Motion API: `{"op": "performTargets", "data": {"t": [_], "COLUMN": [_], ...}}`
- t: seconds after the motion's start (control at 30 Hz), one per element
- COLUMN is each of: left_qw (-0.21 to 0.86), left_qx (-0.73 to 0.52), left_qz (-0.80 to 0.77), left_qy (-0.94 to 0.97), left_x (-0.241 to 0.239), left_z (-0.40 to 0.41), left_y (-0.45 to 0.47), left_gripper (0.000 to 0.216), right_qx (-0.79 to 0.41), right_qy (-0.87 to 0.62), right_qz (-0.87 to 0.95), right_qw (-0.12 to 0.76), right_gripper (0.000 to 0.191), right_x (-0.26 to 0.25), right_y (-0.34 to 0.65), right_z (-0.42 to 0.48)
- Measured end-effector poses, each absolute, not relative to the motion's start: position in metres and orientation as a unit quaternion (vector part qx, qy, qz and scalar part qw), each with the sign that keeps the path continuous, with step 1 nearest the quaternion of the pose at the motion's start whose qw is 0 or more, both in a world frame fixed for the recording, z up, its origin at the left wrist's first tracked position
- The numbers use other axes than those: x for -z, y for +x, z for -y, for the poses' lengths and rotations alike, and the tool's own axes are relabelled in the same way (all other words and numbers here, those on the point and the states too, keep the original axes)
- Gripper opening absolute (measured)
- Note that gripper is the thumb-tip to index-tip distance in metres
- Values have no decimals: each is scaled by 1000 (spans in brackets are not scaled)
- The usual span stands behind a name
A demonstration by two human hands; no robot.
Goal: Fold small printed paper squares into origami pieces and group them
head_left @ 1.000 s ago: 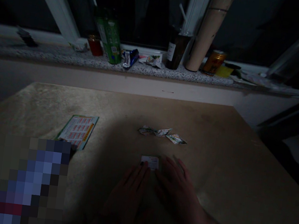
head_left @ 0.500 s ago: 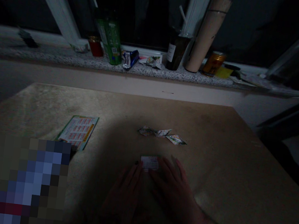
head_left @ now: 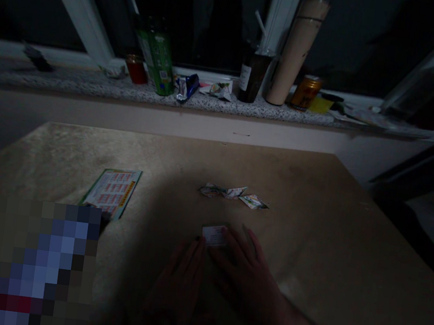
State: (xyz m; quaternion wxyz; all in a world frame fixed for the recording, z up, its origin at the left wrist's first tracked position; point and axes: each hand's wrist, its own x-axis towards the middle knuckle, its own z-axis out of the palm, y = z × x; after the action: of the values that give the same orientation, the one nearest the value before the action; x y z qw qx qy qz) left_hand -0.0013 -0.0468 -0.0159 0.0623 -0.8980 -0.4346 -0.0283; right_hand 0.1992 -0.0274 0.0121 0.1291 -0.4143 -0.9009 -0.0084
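Observation:
A small rectangle of printed paper (head_left: 214, 235), pale with fine text, lies near the middle of the table. My left hand (head_left: 181, 274) rests flat at its lower left corner, fingers stretched forward and held side by side. Over the paper's right edge lie the fingers of my right hand (head_left: 243, 268), spread and pressing down. Beyond the hands, three folded paper pieces sit in a row: a left one (head_left: 211, 190), a middle one (head_left: 236, 192) and a right one (head_left: 254, 202). The lower parts of both hands are dark.
To the left lies a printed sheet (head_left: 113, 189) on the tan table (head_left: 297, 183). Pixelation covers the lower left corner. On the speckled windowsill (head_left: 204, 103) stand a green bottle (head_left: 160, 66), a cup with a straw (head_left: 253, 77), a tall thermos (head_left: 296, 53) and an orange can (head_left: 305, 93).
My right hand has shifted slightly left over the paper, still pressing on it. My left hand stays beside the paper. The whole view has moved a little.

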Motion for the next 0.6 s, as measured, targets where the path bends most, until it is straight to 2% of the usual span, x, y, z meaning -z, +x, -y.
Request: {"op": "performTargets", "data": {"t": [0.17,0.37,0.6], "left_qw": [74,86,45], "left_qx": [19,83,46], "left_qz": [443,452,434], "left_qy": [-893,-884,-899], "left_x": [16,19,18], "left_z": [52,60,55], "left_y": [-3,-7,-5], "left_gripper": [90,93,91], "right_qx": [-22,-43,-28], "right_qy": [-413,-419,-411], "right_qz": [901,899,903], "right_qw": [131,118,124], "right_gripper": [48,48,48], "right_x": [-11,-9,-9], "right_y": [201,203,205], "right_z": [26,24,20]}}
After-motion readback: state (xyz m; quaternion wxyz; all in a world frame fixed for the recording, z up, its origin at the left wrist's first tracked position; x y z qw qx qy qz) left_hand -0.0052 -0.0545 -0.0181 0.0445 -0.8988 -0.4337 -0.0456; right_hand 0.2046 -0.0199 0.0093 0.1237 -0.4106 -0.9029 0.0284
